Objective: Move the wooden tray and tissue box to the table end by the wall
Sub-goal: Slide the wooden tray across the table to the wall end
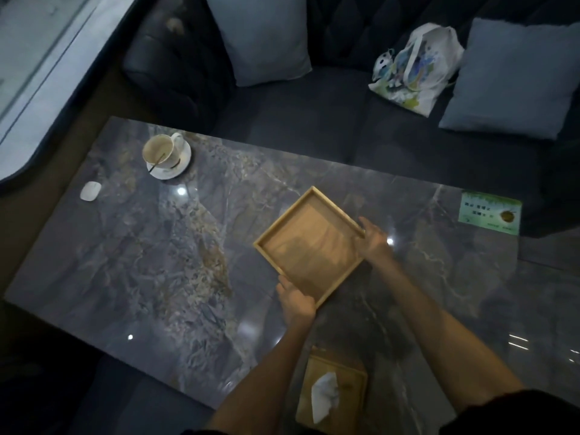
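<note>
Mid-table, right of centre, wooden tray (309,246) lies turned diamond-wise on marble table (157,262). Left hand (296,298) clamps its 6 o'clock edge, right hand (373,238) grips its 3 o'clock corner. Tissue box (332,390) sits at 6 o'clock from tray, near edge. Cup on saucer (168,153) at 10 o'clock, white mouse (90,191) beside it, green card (489,212) at 2 o'clock.

The marble table (125,277) has a wide bare stretch on the left of the wooden tray (309,246). At the far left end stand a cup on a saucer (166,155) and a small white object (90,191). A green card (489,216) lies at the far right edge. The tissue box (332,390) sits near the body, between the forearms.
</note>
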